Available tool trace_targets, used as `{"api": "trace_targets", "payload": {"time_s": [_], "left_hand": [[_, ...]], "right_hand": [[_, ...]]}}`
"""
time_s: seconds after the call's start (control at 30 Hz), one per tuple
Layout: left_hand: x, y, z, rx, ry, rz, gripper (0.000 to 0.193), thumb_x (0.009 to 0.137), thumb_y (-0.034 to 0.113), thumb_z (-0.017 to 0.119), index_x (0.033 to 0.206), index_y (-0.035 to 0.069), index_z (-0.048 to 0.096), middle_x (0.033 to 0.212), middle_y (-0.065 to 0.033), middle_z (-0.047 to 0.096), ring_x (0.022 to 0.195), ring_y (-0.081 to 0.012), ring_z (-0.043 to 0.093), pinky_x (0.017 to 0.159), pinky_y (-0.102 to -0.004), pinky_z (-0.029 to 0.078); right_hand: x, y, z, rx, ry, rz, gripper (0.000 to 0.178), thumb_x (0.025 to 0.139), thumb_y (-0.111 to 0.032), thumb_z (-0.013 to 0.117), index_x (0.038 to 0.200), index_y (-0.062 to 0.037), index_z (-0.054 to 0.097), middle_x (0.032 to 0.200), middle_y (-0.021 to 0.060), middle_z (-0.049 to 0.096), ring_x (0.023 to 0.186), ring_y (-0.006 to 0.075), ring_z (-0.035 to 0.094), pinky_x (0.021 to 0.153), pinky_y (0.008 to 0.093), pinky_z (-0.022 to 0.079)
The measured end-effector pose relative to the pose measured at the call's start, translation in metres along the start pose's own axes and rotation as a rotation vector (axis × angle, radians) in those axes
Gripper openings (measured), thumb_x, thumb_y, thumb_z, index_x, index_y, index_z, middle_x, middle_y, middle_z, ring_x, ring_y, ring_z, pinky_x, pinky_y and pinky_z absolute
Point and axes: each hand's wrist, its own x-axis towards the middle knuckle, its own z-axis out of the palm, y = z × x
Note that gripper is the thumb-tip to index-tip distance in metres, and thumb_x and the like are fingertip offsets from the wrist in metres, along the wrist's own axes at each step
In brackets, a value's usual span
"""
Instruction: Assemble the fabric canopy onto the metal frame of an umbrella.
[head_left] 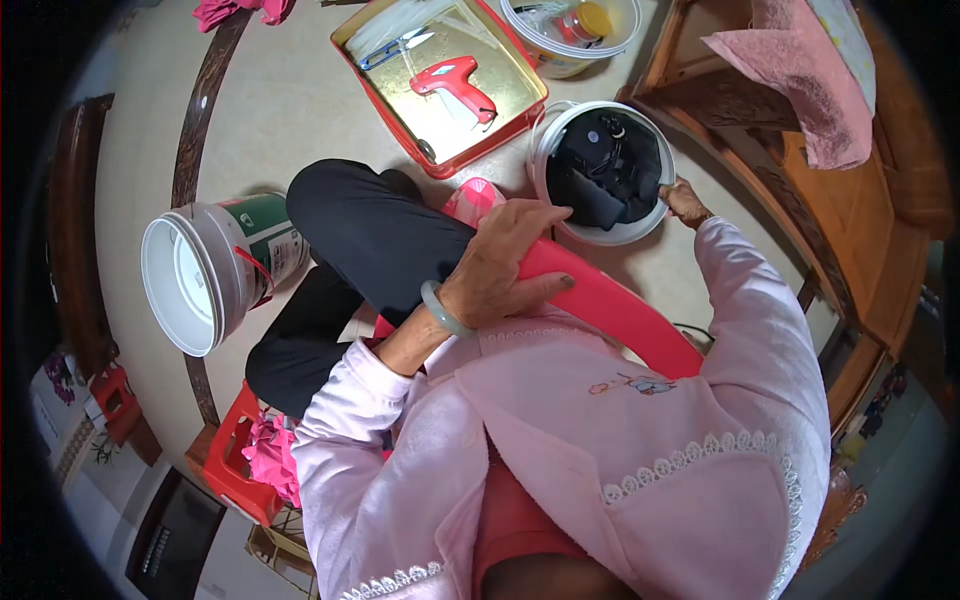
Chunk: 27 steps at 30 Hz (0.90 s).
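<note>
My right hand [685, 203] is closed on the right rim of a white bucket [652, 222]. Inside the bucket lie dark items [600, 165], a black bundle whose kind I cannot make out. My left hand [505, 262], with a pale bangle at its wrist, lies over my bent knee with fingers stretched and thumb apart. It touches the end of a smooth, curved red piece [620, 305] across my lap; what that belongs to is hidden. Just beyond this hand shows a pink checked item [474, 199].
A red-rimmed tin box [462, 163] ahead holds a red tagging gun [455, 88], blue-handled thread snips [395, 48] and clear plastic strips. Beside it stands a tub [565, 62] with a yellow-lidded jar. An empty white bucket [190, 280] lies tipped at left. Wooden furniture [800, 220] lines the right.
</note>
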Motion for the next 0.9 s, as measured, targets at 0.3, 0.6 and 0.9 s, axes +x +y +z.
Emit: {"api": "trace_targets", "payload": {"time_s": [0.3, 0.6, 0.9], "left_hand": [[0.013, 0.007, 0.013, 0.018, -0.016, 0.036, 0.059, 0.066, 0.023, 0.069, 0.117, 0.004, 0.045, 0.108, -0.0146, 0.048, 0.100, -0.0296, 0.045, 0.087, -0.0375, 0.036], [0.007, -0.004, 0.018, 0.055, 0.042, 0.021, 0.057, 0.067, 0.025, 0.070, 0.114, 0.003, 0.047, 0.107, -0.0145, 0.050, 0.100, -0.0293, 0.046, 0.087, -0.0362, 0.036], [-0.003, -0.009, 0.021, 0.080, 0.166, 0.042, 0.056, 0.067, 0.024, 0.069, 0.114, 0.003, 0.047, 0.107, -0.0133, 0.052, 0.102, -0.0291, 0.047, 0.088, -0.0367, 0.036]], "right_hand": [[0.058, 0.067, 0.000, 0.116, 0.114, -0.003, 0.026, 0.074, -0.002, 0.047, 0.099, 0.0036, 0.050, 0.083, 0.0111, 0.059, 0.071, 0.0237, 0.061, 0.059, 0.0356, 0.053], [0.018, 0.002, -0.006, -0.026, -0.257, 0.215, 0.038, 0.075, -0.028, 0.055, 0.108, -0.0087, 0.050, 0.093, 0.0070, 0.058, 0.078, 0.0170, 0.059, 0.062, 0.0346, 0.052], [0.020, -0.081, 0.001, -0.480, 0.593, -0.689, 0.033, 0.081, -0.019, 0.049, 0.109, -0.0020, 0.049, 0.100, 0.0202, 0.058, 0.094, 0.0343, 0.055, 0.082, 0.0392, 0.043]]}}
